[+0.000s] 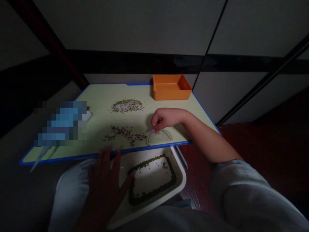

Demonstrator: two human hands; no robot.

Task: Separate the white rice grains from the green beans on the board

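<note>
We've got right hand (166,118) closed narrow on clear protractor (159,137); dark seeds (132,136) left of it, orange box (172,95) beyond. Our left hand (106,178): fingers spread wide, near board (96,96) edge, white basin (181,182) beside it.

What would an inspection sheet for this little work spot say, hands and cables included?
Surface: pale board, blue edge
Job's things: two spreads of small grains, far and near; clear half-round piece; orange box; white tub holding more grains
Clutter: blue item, pixelated
Left hand: fingers spread, by board and tub
Right hand: curled at the half-round piece, grip unclear
Cables: nothing seen
Surroundings: pale panels, dark red floor, dim light
</note>
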